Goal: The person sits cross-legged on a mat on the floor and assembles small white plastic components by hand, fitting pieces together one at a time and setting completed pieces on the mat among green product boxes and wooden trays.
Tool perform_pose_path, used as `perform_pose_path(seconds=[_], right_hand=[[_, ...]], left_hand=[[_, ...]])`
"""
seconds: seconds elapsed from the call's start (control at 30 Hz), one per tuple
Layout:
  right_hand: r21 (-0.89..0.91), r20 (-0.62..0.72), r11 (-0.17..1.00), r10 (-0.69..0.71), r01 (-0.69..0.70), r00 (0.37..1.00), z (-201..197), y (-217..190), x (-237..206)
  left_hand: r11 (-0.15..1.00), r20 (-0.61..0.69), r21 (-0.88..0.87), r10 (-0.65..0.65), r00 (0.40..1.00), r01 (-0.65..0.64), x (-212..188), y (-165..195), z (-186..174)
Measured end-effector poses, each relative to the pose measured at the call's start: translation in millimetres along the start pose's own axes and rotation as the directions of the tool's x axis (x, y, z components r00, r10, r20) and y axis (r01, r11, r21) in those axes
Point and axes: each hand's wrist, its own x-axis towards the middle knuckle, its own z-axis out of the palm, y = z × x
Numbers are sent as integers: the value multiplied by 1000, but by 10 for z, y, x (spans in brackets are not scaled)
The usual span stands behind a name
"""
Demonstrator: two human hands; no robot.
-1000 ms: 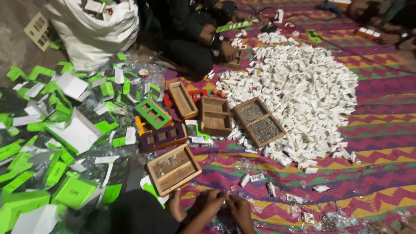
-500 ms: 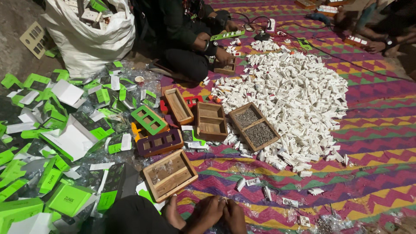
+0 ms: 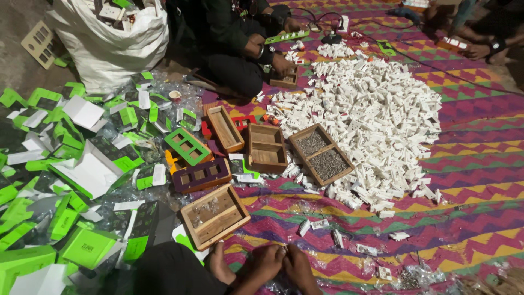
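Wooden trays sit in a loose ring on a zigzag-patterned mat (image 3: 469, 180) of purple, pink, yellow and green. At the bottom edge the person's left hand (image 3: 266, 262) and right hand (image 3: 299, 267) are pressed close together, knuckles touching, fingers curled in over something small. What they pinch is hidden between the fingers; it may be one of the little white parts, but I cannot tell. A bare foot (image 3: 220, 264) lies just left of the left hand.

Nearest to the hands, up and to the left, is a wooden tray (image 3: 215, 215) with a few small clear bits in it. Beyond it stand a dark purple frame with three square holes (image 3: 201, 175), a green frame (image 3: 187, 146), a narrow wooden box (image 3: 224, 127), a two-part wooden box (image 3: 266, 147) and a wooden box of dark screws (image 3: 321, 154). A few loose white parts (image 3: 320, 224) lie on the mat just above the hands.

A big heap of white plastic parts (image 3: 371, 114) covers the mat to the right of the boxes. Green and white cartons (image 3: 65, 180) and clear wrappers are strewn over the left side, below a full white sack (image 3: 109, 38). Another person in dark clothes (image 3: 229, 43) sits at the top, one hand on a small wooden tray (image 3: 285, 81).
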Motion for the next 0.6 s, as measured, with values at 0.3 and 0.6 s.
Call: perform_pose_path(seconds=[0.3, 0.6], right_hand=[[4, 9, 1000, 30, -30, 1000, -66, -99, -14], [425, -38, 863, 319, -273, 947, -45, 3, 0]], left_hand=[[995, 73, -7, -101, 992, 102, -25, 64, -71], [821, -158, -553, -274, 949, 145, 211, -174, 8]])
